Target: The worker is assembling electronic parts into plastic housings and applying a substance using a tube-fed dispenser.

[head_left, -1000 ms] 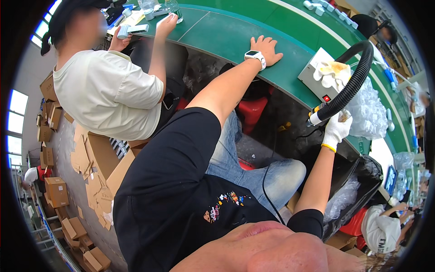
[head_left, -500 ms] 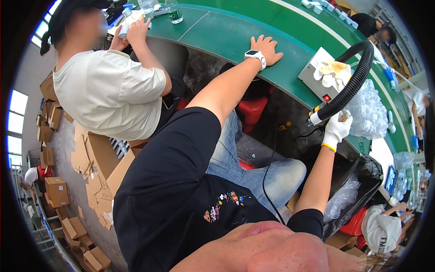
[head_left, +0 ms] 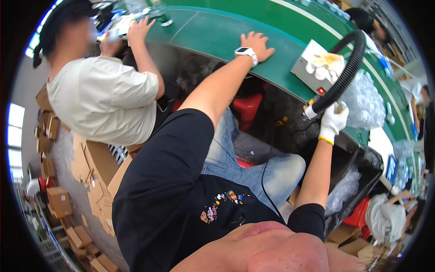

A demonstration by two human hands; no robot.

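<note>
My bare left hand [head_left: 256, 46], with a white watch on the wrist, lies flat on the green table's near edge, fingers spread and holding nothing. My right hand [head_left: 334, 119] wears a white knitted glove with a yellow cuff. Its fingers are curled just beside the black corrugated hose [head_left: 352, 72]; what they hold, if anything, is hidden. The hose arches over from the table and ends in a white collar [head_left: 310, 111] with a metal tip, left of the glove. Behind it stands a grey metal box [head_left: 304, 68] with a lit red switch and a stained white glove [head_left: 327, 63] on top.
At left a person in a white shirt [head_left: 97, 99] works at the table [head_left: 199, 34]. A plastic bottle [head_left: 162, 14] stands near them. Clear plastic pieces [head_left: 364, 102] are piled at right, above a black bag [head_left: 362, 167]. Cardboard boxes [head_left: 59, 201] lie along the left floor.
The view has shifted slightly. The thing glimpsed in my right fingers earlier is now hidden as the glove has turned. The neighbour's hands have moved apart.
</note>
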